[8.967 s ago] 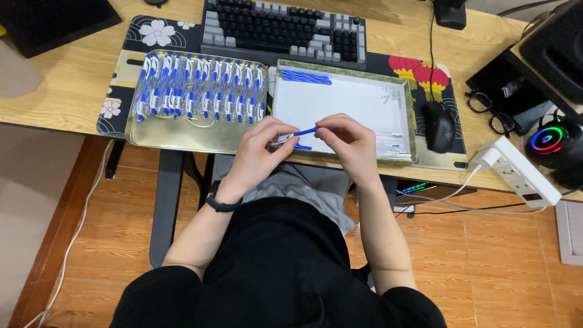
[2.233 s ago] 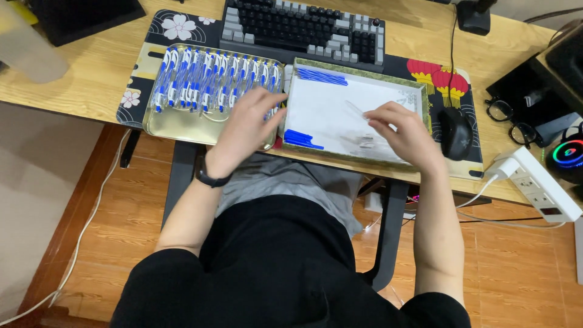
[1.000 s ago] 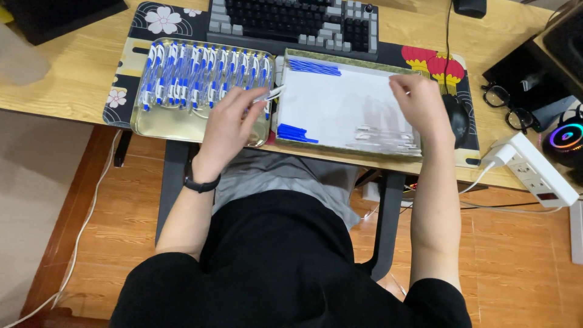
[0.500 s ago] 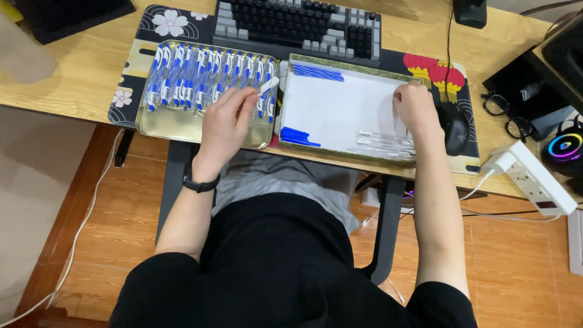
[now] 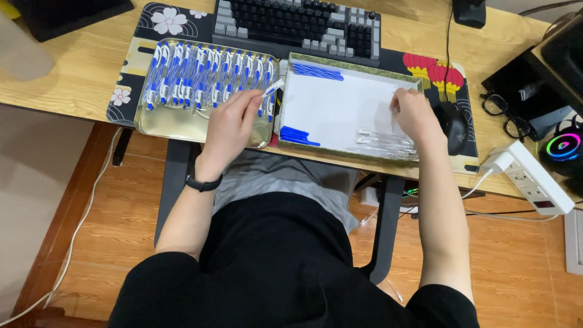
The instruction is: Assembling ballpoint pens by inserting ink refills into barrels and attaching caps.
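Left hand grip: left hand [image 5: 231, 118] curled, fingertips pinched on a pen [image 5: 272, 88] with a white barrel, its tip slanting up and to the right.
Pen position: over the right end of the gold tray [image 5: 159, 126], just beside the last pens of the row.
Right hand grip: right hand [image 5: 416, 115] bent down inside the white-lined box [image 5: 340, 103], fingers drawn together at the upper right part; whether they have hold of anything cannot be told.
Gold tray contents: row of blue-and-white pens [image 5: 200, 76] lying side by side, filling the upper part of the tray.
Box contents: clear barrels [image 5: 385, 141] along the lower right edge, just below the right hand; blue parts [image 5: 299, 135] at lower left; more blue pieces [image 5: 317, 71] at upper left.
Surroundings: keyboard [image 5: 297, 24] behind both containers; black mouse [image 5: 452, 124] just right of the box; patterned desk mat [image 5: 130, 67] beneath.
Change from half a second ago: left hand sits in much the same place over the tray's right end, pen held alike; right hand has shifted slightly up within the box's right side.
Change from nine seconds ago: then both hands met at the desk's front edge over one pen; now they are well apart, one per container.
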